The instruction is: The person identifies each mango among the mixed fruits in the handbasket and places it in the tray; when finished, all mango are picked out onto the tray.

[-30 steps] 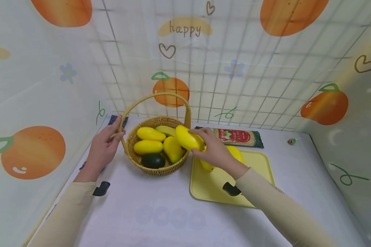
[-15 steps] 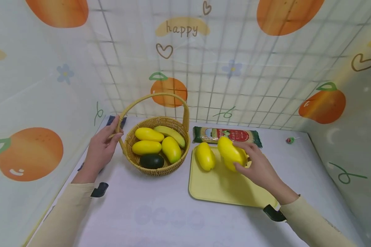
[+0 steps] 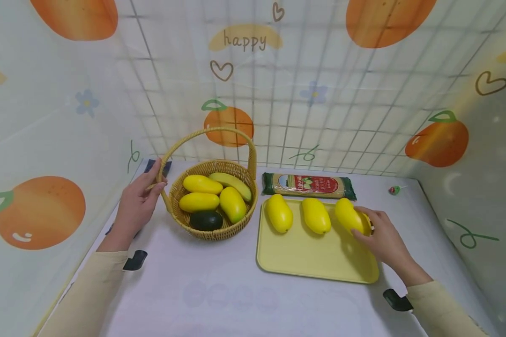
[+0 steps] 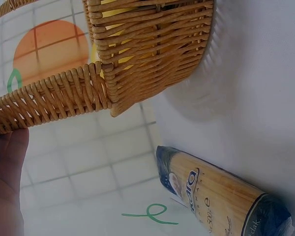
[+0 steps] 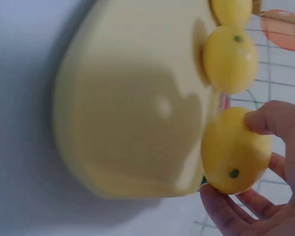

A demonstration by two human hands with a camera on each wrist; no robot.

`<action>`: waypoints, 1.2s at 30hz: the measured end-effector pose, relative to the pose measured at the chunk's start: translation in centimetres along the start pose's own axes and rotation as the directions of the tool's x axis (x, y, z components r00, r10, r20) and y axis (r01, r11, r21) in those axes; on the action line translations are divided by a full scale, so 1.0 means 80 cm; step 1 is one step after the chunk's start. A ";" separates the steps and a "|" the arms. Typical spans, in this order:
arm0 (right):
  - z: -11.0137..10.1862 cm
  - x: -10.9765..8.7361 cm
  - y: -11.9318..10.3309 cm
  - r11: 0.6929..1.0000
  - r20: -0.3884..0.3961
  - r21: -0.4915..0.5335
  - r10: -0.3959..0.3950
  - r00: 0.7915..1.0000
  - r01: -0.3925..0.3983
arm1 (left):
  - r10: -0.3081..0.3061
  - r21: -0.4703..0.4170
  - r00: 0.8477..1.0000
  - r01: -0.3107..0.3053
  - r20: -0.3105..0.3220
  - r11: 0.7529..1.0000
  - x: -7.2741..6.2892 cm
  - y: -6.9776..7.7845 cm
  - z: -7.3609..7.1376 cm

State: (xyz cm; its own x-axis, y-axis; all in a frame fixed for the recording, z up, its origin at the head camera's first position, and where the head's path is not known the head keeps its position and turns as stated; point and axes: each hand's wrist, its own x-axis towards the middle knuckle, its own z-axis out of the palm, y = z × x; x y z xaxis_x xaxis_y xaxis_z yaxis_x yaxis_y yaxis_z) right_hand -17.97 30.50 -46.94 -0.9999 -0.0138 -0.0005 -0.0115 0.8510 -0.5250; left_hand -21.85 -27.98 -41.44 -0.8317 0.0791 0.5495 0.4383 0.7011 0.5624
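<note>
My left hand [image 3: 137, 206] grips the left side of the wicker basket's handle [image 3: 224, 129]. The basket [image 3: 217, 235] stands on the table with several yellow mangoes, a banana [image 3: 234, 183] and a dark green avocado [image 3: 206, 220] inside. In my right hand [image 3: 384, 239] is a yellow mango [image 3: 347, 216], held between thumb and fingers over the right end of the yellow tray [image 3: 312, 260]. Two more mangoes lie side by side on the tray, one at the left [image 3: 279, 214] and one in the middle [image 3: 316, 216]. The right wrist view shows the held mango [image 5: 233, 152] beside them.
Behind the tray lies a spaghetti packet [image 3: 308, 185] with a red label. A blue-ended pasta packet [image 4: 216, 196] rests left of the basket, partly hidden by my left arm in the head view. A small lollipop [image 3: 394, 190] lies at the back right. Printed curtains enclose the table.
My right hand has carried a mango from beside the basket rightward to the tray's right end, uncovering the other two tray mangoes. The left hand has stayed on the handle.
</note>
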 end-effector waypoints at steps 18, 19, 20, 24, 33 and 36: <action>0.013 0.000 0.017 0.995 0.013 -0.046 0.089 0.996 -0.088 | -0.017 -0.005 1.000 0.017 0.006 1.000 -0.001 -0.003 0.003; 0.013 -0.001 0.015 0.995 0.006 -0.044 0.088 0.996 -0.088 | -0.014 -0.003 1.000 0.014 0.006 1.000 -0.001 -0.003 0.003; 0.012 -0.001 0.014 0.995 -0.002 -0.042 0.088 0.996 -0.088 | -0.010 -0.002 1.000 0.010 0.004 1.000 -0.001 -0.003 0.002; 0.008 -0.003 0.007 0.996 -0.041 -0.040 0.074 0.996 -0.075 | 0.011 0.004 1.000 -0.011 -0.007 1.000 -0.001 -0.002 0.002; 0.001 -0.002 -0.020 0.999 -0.130 -0.028 -0.037 0.991 0.033 | 0.013 -0.001 1.000 -0.013 -0.005 1.000 0.000 -0.002 0.001; 0.000 -0.001 -0.036 0.996 -0.125 0.004 -0.087 0.988 0.089 | 0.016 -0.004 1.000 -0.016 -0.005 1.000 0.000 -0.002 0.001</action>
State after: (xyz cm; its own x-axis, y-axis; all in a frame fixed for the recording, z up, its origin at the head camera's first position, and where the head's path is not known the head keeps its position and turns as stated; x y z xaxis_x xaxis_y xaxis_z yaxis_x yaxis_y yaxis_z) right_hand -17.84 28.07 -45.42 -0.9881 -0.0224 0.1520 -0.1001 0.8443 -0.5265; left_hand -21.94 -28.03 -41.59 -0.8231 0.0867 0.5613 0.4526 0.6972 0.5560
